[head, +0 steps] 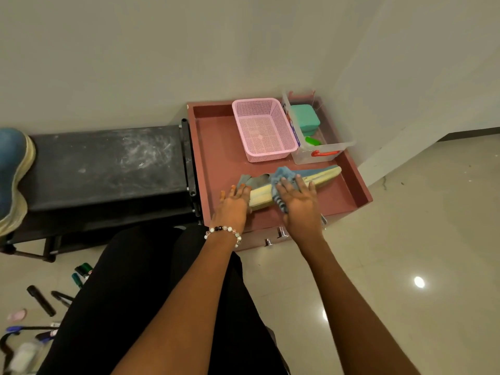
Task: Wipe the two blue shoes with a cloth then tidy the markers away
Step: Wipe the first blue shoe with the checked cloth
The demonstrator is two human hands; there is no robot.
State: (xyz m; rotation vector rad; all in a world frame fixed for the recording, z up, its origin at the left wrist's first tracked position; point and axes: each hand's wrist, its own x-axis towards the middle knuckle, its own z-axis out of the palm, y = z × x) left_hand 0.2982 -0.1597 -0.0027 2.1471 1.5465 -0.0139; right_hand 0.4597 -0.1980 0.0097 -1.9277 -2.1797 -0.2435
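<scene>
A blue shoe with a pale yellow sole [319,176] lies on its side on the red cabinet top [216,147]. My left hand [232,204] rests on its heel end with fingers spread flat. My right hand [297,201] presses a blue cloth [282,175] against the shoe's middle, fingers straight over the cloth. The second blue shoe [13,171] stands on the black bench [102,163] at the far left. Several markers [40,300] lie scattered on the floor at the lower left, two of them green-capped [81,274].
A pink mesh basket [263,129] and a clear box [313,131] holding a green case stand at the back of the cabinet top. Walls close in behind and to the right. My black-clad lap fills the bottom centre. Tiled floor spreads to the right.
</scene>
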